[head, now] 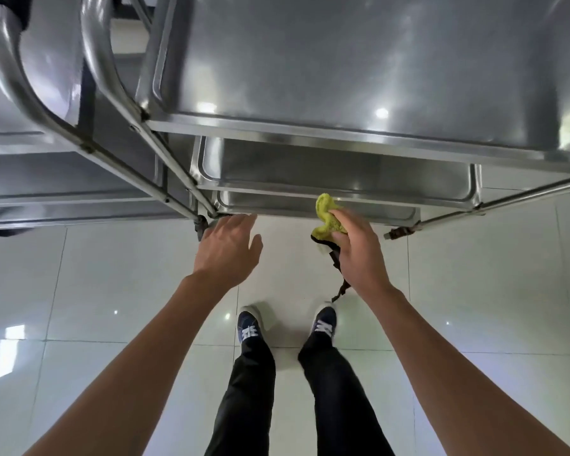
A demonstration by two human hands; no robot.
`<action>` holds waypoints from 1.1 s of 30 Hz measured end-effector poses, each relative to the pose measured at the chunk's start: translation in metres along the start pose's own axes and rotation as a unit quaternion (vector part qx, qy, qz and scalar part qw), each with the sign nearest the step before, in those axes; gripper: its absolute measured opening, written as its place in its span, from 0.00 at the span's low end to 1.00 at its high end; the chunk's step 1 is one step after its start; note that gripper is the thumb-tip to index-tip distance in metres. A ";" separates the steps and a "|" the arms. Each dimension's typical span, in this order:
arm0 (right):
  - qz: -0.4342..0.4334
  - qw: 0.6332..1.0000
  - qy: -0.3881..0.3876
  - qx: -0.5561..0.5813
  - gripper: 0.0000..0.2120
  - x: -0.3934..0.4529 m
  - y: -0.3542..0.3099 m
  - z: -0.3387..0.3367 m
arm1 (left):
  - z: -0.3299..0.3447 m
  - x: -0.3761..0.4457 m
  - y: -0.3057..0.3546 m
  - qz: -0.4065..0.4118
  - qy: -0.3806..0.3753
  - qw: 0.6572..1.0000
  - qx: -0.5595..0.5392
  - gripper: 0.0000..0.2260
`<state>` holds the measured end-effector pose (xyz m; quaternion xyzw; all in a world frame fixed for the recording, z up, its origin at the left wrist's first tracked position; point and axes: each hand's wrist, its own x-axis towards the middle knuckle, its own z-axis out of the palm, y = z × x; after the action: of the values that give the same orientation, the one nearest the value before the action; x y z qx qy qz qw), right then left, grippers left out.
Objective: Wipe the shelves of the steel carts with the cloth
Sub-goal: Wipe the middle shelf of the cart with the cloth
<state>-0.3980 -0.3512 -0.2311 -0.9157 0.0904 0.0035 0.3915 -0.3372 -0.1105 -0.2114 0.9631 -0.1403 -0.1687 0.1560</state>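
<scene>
A steel cart with three stacked tray shelves stands right in front of me: the top shelf (359, 60), the middle shelf (343, 172) and the bottom shelf (310, 207). My right hand (359, 251) grips a bunched yellow-green cloth (326, 215) just in front of the lower shelves' near edge; a dark strip of the cloth hangs below the hand. With fingers spread and nothing in it, my left hand (227, 248) hovers near the cart's front left leg.
A second steel cart (46, 179) stands close on the left, its curved tube handles (20, 77) rising beside the first cart. A caster (200, 225) and a right-side wheel (399, 232) sit on the glossy white tile floor. My feet (287, 324) are just behind the hands.
</scene>
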 end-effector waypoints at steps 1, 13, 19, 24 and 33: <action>0.001 1.000 0.000 -0.002 0.18 0.003 0.001 0.010 | 0.005 0.004 -0.008 -0.001 0.001 1.000 -0.003 0.17; -0.032 0.999 0.023 0.024 0.25 0.086 0.071 0.101 | 0.098 0.094 -0.067 0.002 0.055 0.998 -0.019 0.17; -0.060 0.995 0.069 -0.023 0.23 0.141 0.116 0.127 | 0.140 0.151 -0.088 0.026 0.096 0.995 -0.015 0.20; -0.124 0.986 0.108 -0.040 0.23 0.182 0.133 0.139 | 0.159 0.193 -0.096 0.043 0.131 0.990 0.001 0.19; -0.150 0.978 0.123 -0.075 0.22 0.225 0.140 0.161 | 0.176 0.220 -0.125 0.018 0.217 0.976 0.018 0.10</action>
<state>-0.1898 -0.3677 -0.4604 -0.9392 -0.0015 -0.1613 0.3032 -0.1764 -0.1120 -0.4735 0.9766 -0.1232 0.0498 0.1688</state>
